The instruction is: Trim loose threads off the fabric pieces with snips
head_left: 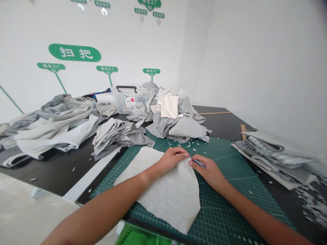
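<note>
A pale grey piece of fabric (166, 194) lies spread on a green cutting mat (230, 163). At its far edge my left hand (175, 158) pinches the cloth between thumb and fingers. Just to the right, my right hand (206, 168) is closed around a small blue tool (199, 163), mostly hidden by the fingers, so its exact kind does not show. The fingertips of both hands nearly meet at the fabric's edge. Small cloth scraps (194, 149) are scattered on the mat beyond the hands.
Heaped grey cloths (186, 126) stand behind the mat beside a clear plastic box (130, 100). To the left are a folded stack (114, 134) and a long fabric pile (56, 119). On the right sit folded cloths (276, 156) and many shreds (313, 204). Below is a green basket (140, 236).
</note>
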Demonstrator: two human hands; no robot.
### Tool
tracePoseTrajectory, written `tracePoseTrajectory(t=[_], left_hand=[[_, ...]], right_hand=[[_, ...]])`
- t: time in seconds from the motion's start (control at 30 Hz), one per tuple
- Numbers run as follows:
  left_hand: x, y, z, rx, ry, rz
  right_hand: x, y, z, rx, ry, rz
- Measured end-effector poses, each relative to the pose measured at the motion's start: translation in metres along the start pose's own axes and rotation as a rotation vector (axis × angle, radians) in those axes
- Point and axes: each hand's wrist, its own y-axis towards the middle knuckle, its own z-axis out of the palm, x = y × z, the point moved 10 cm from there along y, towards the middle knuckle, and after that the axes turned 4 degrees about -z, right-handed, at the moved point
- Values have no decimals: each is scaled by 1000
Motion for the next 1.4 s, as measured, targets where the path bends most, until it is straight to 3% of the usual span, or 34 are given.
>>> tracePoseTrajectory(t=[0.23, 0.37, 0.5, 0.77, 0.87, 1.03, 1.13, 1.27, 1.4], left_hand=[[-4, -2, 4, 22, 74, 46], [0, 0, -1, -32, 57, 39], [2, 1, -17, -175, 68, 41], [11, -3, -68, -507, 206, -13], [8, 1, -61, -395, 278, -34], [-3, -1, -15, -57, 345, -11], [-7, -7, 0, 33, 322, -20], [-23, -10, -4, -47, 321, 61], [-42, -12, -27, -259, 359, 105]], right_hand=[[3, 0, 0, 3, 10, -13], [0, 0, -1, -3, -8, 0], [0, 0, -2, -13, -26, -6], [3, 0, -1, -6, -12, 0], [2, 0, -4, -19, -15, -1], [-1, 1, -11, -54, -12, 10], [-2, 2, -13, -66, 29, 22], [-1, 1, -4, 7, 159, 109], [7, -7, 15, 135, 246, 195]])
